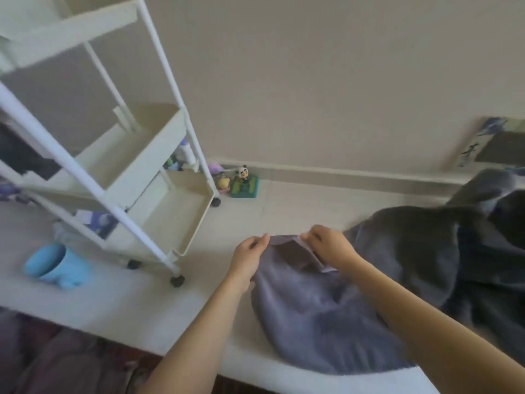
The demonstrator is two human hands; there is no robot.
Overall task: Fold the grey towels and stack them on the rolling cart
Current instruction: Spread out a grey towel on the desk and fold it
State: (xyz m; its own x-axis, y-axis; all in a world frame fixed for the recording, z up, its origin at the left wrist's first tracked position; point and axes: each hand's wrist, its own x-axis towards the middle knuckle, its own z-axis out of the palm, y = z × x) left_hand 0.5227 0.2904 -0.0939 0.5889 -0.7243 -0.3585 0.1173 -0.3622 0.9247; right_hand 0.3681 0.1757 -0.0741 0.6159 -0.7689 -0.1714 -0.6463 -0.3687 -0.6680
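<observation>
A grey towel lies rumpled on the pale floor in front of me. My left hand pinches its far left corner, and my right hand pinches the far edge a little to the right, where a hem is turned over. A heap of darker grey towels spreads to the right, touching the one I hold. The white rolling cart stands at the left, its two visible lower trays without towels; its top is cut off by the frame.
A blue cup-shaped object lies on its side left of the cart. Small figurines sit by the wall's baseboard behind the cart. A picture board leans on the wall at the right. Dark cloth fills the near left corner.
</observation>
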